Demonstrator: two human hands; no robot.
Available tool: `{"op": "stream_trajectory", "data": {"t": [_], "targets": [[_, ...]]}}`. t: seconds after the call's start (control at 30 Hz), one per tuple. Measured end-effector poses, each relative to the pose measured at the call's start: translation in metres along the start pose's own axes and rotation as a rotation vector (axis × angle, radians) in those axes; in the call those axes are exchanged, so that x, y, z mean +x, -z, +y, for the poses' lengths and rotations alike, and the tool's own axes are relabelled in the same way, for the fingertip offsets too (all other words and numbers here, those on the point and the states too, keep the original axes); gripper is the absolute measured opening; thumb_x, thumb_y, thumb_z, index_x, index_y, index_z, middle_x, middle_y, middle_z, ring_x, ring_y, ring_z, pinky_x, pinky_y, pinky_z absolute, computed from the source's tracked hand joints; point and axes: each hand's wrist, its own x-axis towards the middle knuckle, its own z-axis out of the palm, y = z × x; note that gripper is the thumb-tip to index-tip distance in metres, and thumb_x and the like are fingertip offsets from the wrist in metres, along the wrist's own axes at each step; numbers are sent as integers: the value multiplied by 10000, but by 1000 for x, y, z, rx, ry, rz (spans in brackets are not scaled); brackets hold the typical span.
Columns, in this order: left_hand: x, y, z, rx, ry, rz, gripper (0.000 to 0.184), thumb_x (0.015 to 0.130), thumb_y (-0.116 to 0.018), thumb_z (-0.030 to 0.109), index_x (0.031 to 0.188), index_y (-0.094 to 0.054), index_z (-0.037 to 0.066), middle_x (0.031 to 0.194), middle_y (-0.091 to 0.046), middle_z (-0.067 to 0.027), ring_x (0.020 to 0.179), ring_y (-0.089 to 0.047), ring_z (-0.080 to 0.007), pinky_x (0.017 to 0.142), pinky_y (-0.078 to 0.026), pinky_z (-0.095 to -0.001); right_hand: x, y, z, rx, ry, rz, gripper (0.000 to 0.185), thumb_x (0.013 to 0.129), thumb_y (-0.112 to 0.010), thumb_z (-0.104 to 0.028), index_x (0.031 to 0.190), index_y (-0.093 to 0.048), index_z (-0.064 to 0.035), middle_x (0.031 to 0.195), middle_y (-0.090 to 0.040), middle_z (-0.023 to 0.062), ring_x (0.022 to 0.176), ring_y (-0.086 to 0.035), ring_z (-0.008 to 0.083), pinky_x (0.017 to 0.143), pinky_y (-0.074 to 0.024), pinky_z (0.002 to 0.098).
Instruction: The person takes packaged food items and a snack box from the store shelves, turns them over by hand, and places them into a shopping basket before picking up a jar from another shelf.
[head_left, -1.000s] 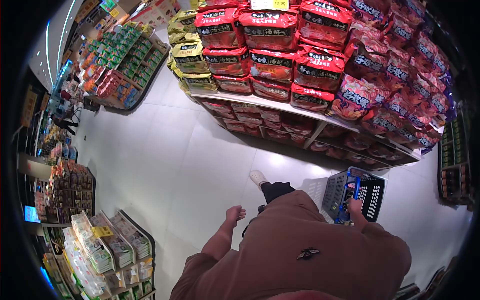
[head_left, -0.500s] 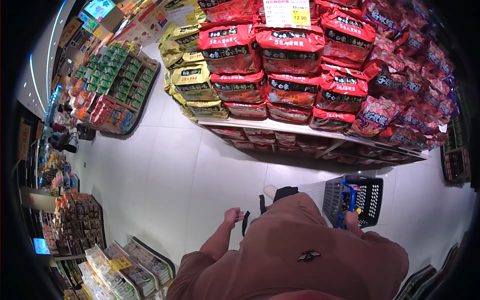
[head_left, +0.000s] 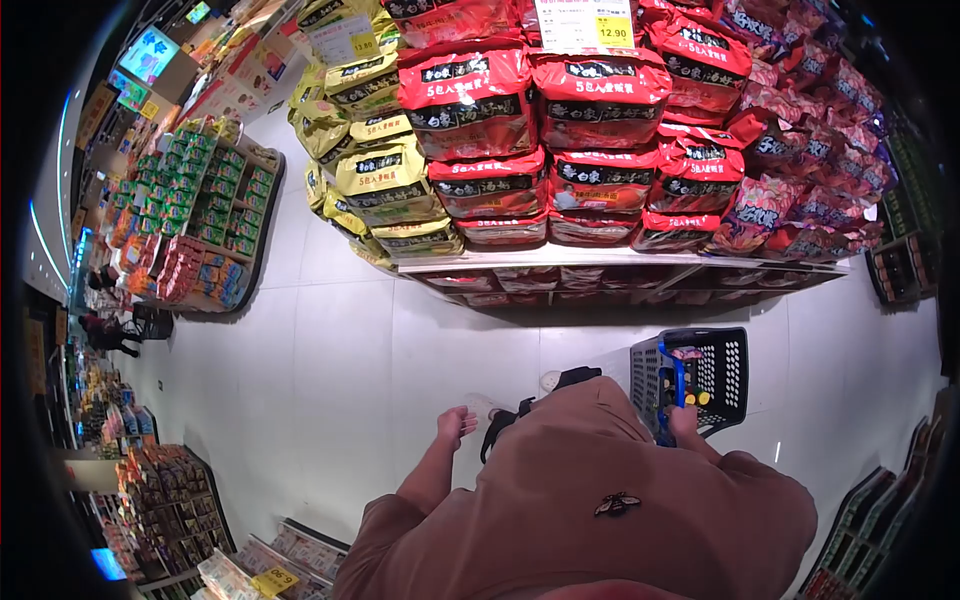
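My right hand [head_left: 682,422] is closed round the blue handle [head_left: 678,382] of a dark shopping basket [head_left: 652,385] at my right side. Inside the basket lie a pinkish pack [head_left: 686,353] and bottles with yellow caps [head_left: 703,398], partly hidden by the handle. My left hand [head_left: 457,425] hangs apart from everything at my other side, its fingers loosely curled, with nothing visible in it. In front of me stands a display of red instant noodle packs [head_left: 466,95], with yellow noodle packs [head_left: 388,180] on the left and purplish-pink packs [head_left: 765,205] on the right.
The display's shelf edge [head_left: 600,258] runs across ahead. A stand of green packs [head_left: 190,190] is at the left, with a person [head_left: 112,335] beyond it. Shelves of goods [head_left: 175,490] and a price-tagged stand [head_left: 270,575] are lower left; another rack [head_left: 865,530] is lower right.
The noodle display has shifted slightly lower and looms larger, and the left-hand stands have slid left or downward. My left arm has swung forward a little. My right hand keeps hold of the basket handle.
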Motion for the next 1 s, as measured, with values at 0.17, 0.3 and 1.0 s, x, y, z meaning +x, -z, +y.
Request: {"op": "stream_trajectory", "data": {"t": [0.17, 0.3, 1.0], "targets": [[23, 59, 17, 61, 23, -13, 313, 947, -527, 163, 1204, -591, -5, 1018, -684, -164, 842, -682, -259, 713, -585, -371, -17, -46, 0, 143, -16, 1, 173, 720, -648, -136, 774, -640, 28, 654, -616, 149, 549, -623, 273, 535, -487, 392], [34, 100, 42, 92, 8, -26, 304, 939, -544, 178, 1177, -596, -4, 1008, -685, -164, 830, -682, -253, 708, -586, -359, -52, -71, -27, 189, 37, 20, 163, 735, -635, -130, 769, -629, 29, 613, -587, 123, 490, -593, 260, 490, -470, 386], [79, 277, 60, 200, 18, -88, 339, 928, -569, 177, 1195, -569, -31, 1071, -677, -207, 912, -679, -303, 787, -568, -414, -137, -210, -107, 358, -3, 0, 130, 791, -623, -99, 762, -666, 20, 574, -560, 100, 377, -504, 208, 380, -392, 364]]}}
